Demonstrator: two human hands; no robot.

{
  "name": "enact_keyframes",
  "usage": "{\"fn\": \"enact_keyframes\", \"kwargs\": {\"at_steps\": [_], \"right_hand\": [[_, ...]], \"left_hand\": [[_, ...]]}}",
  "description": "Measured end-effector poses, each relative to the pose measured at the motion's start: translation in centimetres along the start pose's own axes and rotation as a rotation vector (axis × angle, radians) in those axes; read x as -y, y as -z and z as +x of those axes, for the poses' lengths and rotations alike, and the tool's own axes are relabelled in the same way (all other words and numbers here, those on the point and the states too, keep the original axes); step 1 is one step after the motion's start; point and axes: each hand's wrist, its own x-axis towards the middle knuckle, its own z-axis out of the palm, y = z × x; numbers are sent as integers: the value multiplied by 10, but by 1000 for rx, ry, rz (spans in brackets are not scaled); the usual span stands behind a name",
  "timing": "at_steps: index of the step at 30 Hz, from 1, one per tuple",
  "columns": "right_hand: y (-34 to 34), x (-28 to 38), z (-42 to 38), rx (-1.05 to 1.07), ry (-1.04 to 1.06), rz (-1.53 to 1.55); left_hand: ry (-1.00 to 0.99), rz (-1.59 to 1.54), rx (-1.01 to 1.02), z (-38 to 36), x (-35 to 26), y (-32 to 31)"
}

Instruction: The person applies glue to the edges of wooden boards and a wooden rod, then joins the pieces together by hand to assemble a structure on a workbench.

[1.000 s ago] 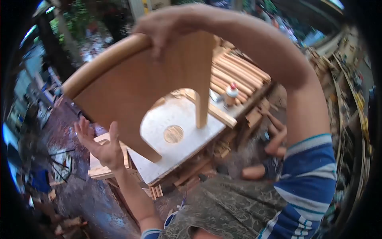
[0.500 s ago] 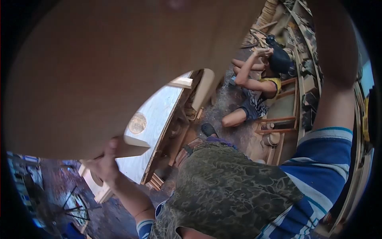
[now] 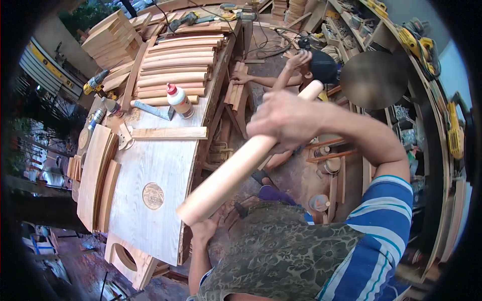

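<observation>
A long, pale wooden piece with smooth, rounded edges (image 3: pixel 226 184) slants across the middle of the head view, from upper right to lower left. My right hand (image 3: pixel 283 120) is closed around its upper part, with the end sticking out past the knuckles. At the lower end, my left hand (image 3: pixel 203 230) is right against the wood in this view, its fingers mostly hidden behind the piece. Beneath and to the left lies the pale workbench top (image 3: pixel 163 160), which has a round inset (image 3: pixel 153 195). The piece's lower end overlaps the bench's near edge.
Several wooden slats (image 3: pixel 175 67) lie in a row on the bench, near a glue bottle (image 3: pixel 179 100). Curved boards (image 3: pixel 95 175) lean at its left side. A person in a dark cap (image 3: pixel 324 67) sits beyond my right arm. Shelves with yellow power tools (image 3: pixel 419 45) line the right.
The wood has dropped from close before the camera, uncovering the bench. My right arm has come down and across, while my left hand has moved right and lower.
</observation>
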Motion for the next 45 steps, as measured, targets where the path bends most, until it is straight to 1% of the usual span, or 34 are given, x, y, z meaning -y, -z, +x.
{"fn": "enact_keyframes", "kwargs": {"at_steps": [1,2,4,5,6,8,9,10,11,12,14,16,18,20,21,22,23,24,26,27,29,30,32,33,34,35,36,38,39,40,42,44,45], "right_hand": [[-23,-17,0,20,26,-43],[-43,-30,-1,27,84,-21],[-87,-56,0,-1,184,-47],[-110,-71,2,0,206,-22],[-134,-83,4,29,232,-31],[-176,-107,12,57,268,-25],[-196,-117,14,127,261,-39],[-215,-130,17,194,255,-61],[-236,-145,19,186,272,-49],[-259,-161,20,211,289,-75],[-305,-198,22,224,320,-93],[-350,-237,21,162,339,-104],[-380,-278,21,183,339,-92],[-413,-308,14,302,308,-109],[-423,-322,9,263,291,-123],[-432,-338,7,223,267,-140],[-442,-355,5,220,244,-120],[-453,-372,5,212,244,-110],[-466,-395,3,326,177,-154],[-472,-403,2,326,179,-134],[-478,-426,9,398,109,-162],[-485,-436,10,394,105,-146],[-496,-455,12,465,24,-243],[-499,-466,14,469,22,-233],[-501,-477,17,485,-63,-267],[-502,-478,19,500,-146,-296],[-503,-476,19,503,-148,-287],[-500,-469,24,445,-354,-303],[-502,-458,27,433,-395,-295],[-504,-443,29,433,-395,-296],[-499,-402,33,201,-369,-326],[-506,-351,25,63,-267,-115],[-499,-320,17,21,-242,-76]], "left_hand": [[48,59,69,-4,16,-10],[94,103,56,-10,24,-22],[145,149,83,-30,75,-45],[127,120,81,-31,78,-52],[95,222,104,-31,80,-57],[391,230,63,-29,73,-64],[414,242,58,-36,75,-66],[443,362,105,-46,86,-67],[469,482,153,-57,94,-68],[485,495,147,-71,94,-70],[731,426,107,-102,95,-72],[907,516,155,-140,100,-74],[1081,387,26,-162,74,-88],[1335,378,132,-191,64,-96],[1345,216,-15,-251,81,-102],[1337,56,-159,-290,98,-106],[1342,14,-199,-292,87,-113],[1364,17,-180,-293,77,-116],[1389,1,-152,-276,54,-125],[1392,5,-147,-266,47,-127],[1347,-8,-128,-245,41,-129],[1334,-2,-128,-234,37,-128],[1339,14,-114,-195,22,-121],[1383,27,-187,-170,16,-122],[1421,41,-262,-141,13,-124],[1472,45,-289,-118,8,-121],[1478,52,-284,-120,11,-116],[1400,-19,-358,-126,25,-105],[1393,28,-330,-119,25,-104],[1393,26,-330,-118,24,-104],[1327,46,-358,-114,29,-106],[1316,80,-371,-104,26,-112],[1309,118,-378,-99,25,-115]]}}
